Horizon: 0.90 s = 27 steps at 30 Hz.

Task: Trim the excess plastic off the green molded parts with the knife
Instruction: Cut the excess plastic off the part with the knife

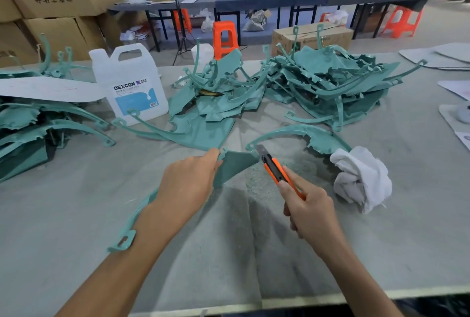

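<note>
Far left, a stack of teal-green moulded plastic parts (30,123) waits, and more heaps (330,83) crowd the grey table (76,202). Plenty left, I'd judge, though I can't tell which are trimmed. The left hand (188,184) holds a flat, wing-shaped green part (234,164) at centre, its long curved arm trailing under the wrist. The orange snap-off knife (274,166), blade out, meets its right corner, with the right hand (310,205) wrapped round the handle. Pale shavings (256,179) lie beneath.

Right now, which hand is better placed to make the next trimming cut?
Right. The right hand grips the orange knife, its blade at the edge of the green part, while the left hand holds that part.
</note>
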Available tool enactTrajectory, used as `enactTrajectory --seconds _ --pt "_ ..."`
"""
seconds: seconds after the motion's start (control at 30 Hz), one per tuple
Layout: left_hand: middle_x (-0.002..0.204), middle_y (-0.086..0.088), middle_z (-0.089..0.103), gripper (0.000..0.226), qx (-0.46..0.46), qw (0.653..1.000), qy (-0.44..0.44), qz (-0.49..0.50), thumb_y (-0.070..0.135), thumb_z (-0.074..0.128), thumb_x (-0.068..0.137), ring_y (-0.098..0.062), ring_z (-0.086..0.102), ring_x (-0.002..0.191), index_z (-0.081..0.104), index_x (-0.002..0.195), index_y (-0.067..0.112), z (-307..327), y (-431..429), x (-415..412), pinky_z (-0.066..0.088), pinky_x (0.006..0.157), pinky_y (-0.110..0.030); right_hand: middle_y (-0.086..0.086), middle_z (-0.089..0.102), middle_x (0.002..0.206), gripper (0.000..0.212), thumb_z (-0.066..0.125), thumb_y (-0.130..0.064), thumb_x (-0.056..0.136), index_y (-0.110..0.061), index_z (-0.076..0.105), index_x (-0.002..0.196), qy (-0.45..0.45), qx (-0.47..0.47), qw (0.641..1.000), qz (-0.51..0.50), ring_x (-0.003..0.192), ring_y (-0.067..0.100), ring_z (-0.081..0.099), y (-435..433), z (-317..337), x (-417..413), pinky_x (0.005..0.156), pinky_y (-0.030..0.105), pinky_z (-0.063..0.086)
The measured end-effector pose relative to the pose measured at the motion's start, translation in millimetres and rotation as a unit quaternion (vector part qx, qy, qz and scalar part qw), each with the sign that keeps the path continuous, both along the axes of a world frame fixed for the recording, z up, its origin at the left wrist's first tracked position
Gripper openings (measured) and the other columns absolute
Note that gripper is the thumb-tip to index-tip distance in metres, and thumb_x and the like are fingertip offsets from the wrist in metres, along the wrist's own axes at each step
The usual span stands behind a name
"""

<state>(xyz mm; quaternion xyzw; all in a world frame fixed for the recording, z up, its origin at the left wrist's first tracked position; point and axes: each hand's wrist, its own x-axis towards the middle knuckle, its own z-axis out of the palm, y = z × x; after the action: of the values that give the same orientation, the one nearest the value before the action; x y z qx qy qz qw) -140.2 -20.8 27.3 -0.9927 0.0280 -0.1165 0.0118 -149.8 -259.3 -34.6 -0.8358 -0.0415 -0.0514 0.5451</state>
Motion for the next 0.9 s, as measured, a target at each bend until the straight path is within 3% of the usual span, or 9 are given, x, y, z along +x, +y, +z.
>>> enactTrajectory --seconds 0.13,0.23,0.3,0.4,0.5,0.6,0.67,0.8,0.9 --pt "0.059 0.006 0.034 0.027 0.014 1.000 0.000 -0.011 0.041 0.030 0.108 -0.025 0.038 0.055 0.031 0.090 0.021 1 -4 0 0.018 0.048 -0.035 -0.008 0.064 0.057 0.042 0.056 -0.044 0.097 -0.080 0.048 0.116 0.022 -0.045 0.999 -0.007 0.044 0.006 0.053 -7 -3 5 0.045 0.029 0.048" --pt "0.060 0.005 0.036 0.027 0.005 1.000 0.002 -0.013 0.041 0.030 0.108 -0.027 0.043 0.060 0.032 0.090 0.021 1 -4 1 0.023 0.051 -0.035 -0.015 0.062 0.064 0.039 0.056 -0.045 0.096 -0.069 0.050 0.127 0.019 -0.061 0.997 -0.048 0.060 0.008 0.056 -11 -3 11 0.067 0.036 0.058" --pt "0.061 0.006 0.037 0.027 -0.004 1.000 0.006 -0.010 0.042 0.029 0.107 -0.027 0.043 0.060 0.033 0.091 0.021 2 0 -2 0.022 0.050 -0.036 -0.012 0.062 0.064 0.032 0.059 -0.048 0.095 -0.054 0.061 0.127 -0.003 -0.013 0.998 -0.056 0.057 0.008 0.058 -6 0 8 0.062 0.037 0.058" --pt "0.066 0.005 0.042 0.024 -0.011 0.999 0.004 -0.036 0.042 0.032 0.107 -0.027 0.048 0.065 0.033 0.092 0.023 4 3 -8 0.033 0.053 -0.037 -0.004 0.058 0.064 0.022 0.073 -0.051 0.087 -0.031 0.064 0.088 -0.030 0.043 0.997 -0.051 0.050 0.009 0.058 4 8 5 0.047 0.036 0.056" --pt "0.088 0.009 0.052 0.019 -0.077 0.993 0.003 -0.086 0.041 0.034 0.106 -0.024 0.055 0.085 0.044 0.101 0.025 12 3 -14 0.044 0.066 -0.039 -0.010 0.051 0.062 0.032 0.081 -0.043 0.082 -0.030 0.051 0.079 -0.047 0.045 0.998 -0.027 0.050 0.006 0.050 15 24 11 0.043 0.026 0.051" --pt "0.099 0.009 0.056 0.022 -0.108 0.989 0.025 -0.100 0.043 0.037 0.105 -0.020 0.055 0.094 0.050 0.107 0.026 23 3 -18 0.044 0.074 -0.039 -0.007 0.066 0.070 0.028 0.080 -0.026 0.084 -0.035 0.054 0.082 -0.039 0.012 0.999 0.005 0.054 0.010 0.065 27 34 16 0.044 0.020 0.047" --pt "0.104 0.008 0.062 0.020 -0.113 0.990 -0.022 -0.086 0.042 0.046 0.102 -0.021 0.058 0.096 0.055 0.110 0.026 27 6 -20 0.043 0.075 -0.038 -0.007 0.068 0.073 0.030 0.080 -0.022 0.085 -0.037 0.055 0.082 -0.038 0.025 0.999 0.005 0.055 0.014 0.067 33 33 15 0.045 0.022 0.050" --pt "0.115 0.001 0.066 0.022 -0.136 0.949 -0.248 -0.142 0.025 0.066 0.096 -0.024 0.061 0.106 0.065 0.116 0.017 17 3 -37 0.047 0.091 -0.038 -0.003 0.062 0.065 0.034 0.081 -0.026 0.084 -0.039 0.051 0.076 -0.049 0.075 0.995 -0.037 0.049 0.016 0.062 38 30 12 0.044 0.026 0.050" --pt "0.095 0.014 0.064 0.006 -0.268 0.907 -0.285 -0.156 0.034 0.064 0.095 -0.009 0.061 0.089 0.062 0.098 0.029 -13 -3 -58 0.046 0.081 -0.022 -0.003 0.051 0.057 0.035 0.081 -0.023 0.085 -0.030 0.048 0.074 -0.041 0.127 0.990 -0.046 0.046 0.018 0.053 33 31 14 0.044 0.028 0.046"
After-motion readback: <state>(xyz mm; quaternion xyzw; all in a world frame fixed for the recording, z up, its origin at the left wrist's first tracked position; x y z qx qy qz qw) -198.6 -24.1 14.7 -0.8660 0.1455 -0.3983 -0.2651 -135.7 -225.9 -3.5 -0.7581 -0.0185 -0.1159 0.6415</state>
